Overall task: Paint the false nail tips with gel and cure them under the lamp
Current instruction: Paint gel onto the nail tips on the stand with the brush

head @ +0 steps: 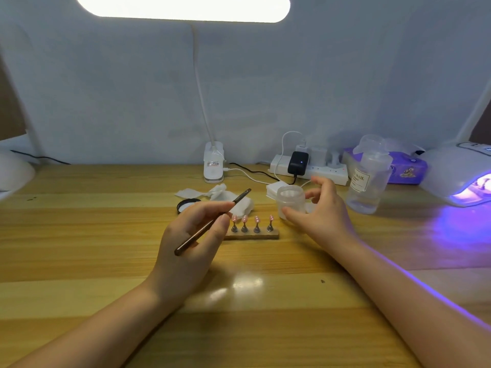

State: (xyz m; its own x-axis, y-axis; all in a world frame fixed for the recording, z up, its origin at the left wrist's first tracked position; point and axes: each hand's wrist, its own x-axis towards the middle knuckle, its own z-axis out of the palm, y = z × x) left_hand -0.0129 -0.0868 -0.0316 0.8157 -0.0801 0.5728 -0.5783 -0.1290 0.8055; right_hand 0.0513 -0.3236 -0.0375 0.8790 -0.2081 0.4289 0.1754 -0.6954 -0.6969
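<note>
Several pink false nail tips (251,219) stand on small metal holders along a wooden strip (255,236) at the middle of the table. My left hand (194,240) pinches a thin dark brush (212,221), bristles pointing up and away, just left of the tips. My right hand (322,211) is cupped beside a small translucent jar (291,199) behind the strip. Its thumb touches the jar's lower edge and its fingers are spread apart from the jar. The white curing lamp (462,173) glows violet at the far right.
A clear pump bottle (369,179) stands right of the jar. A black lid (187,204) and crumpled wipes (220,193) lie behind my left hand. At the back are a desk lamp clip (213,166), a power strip (309,170) with cables and a purple tissue pack (407,168).
</note>
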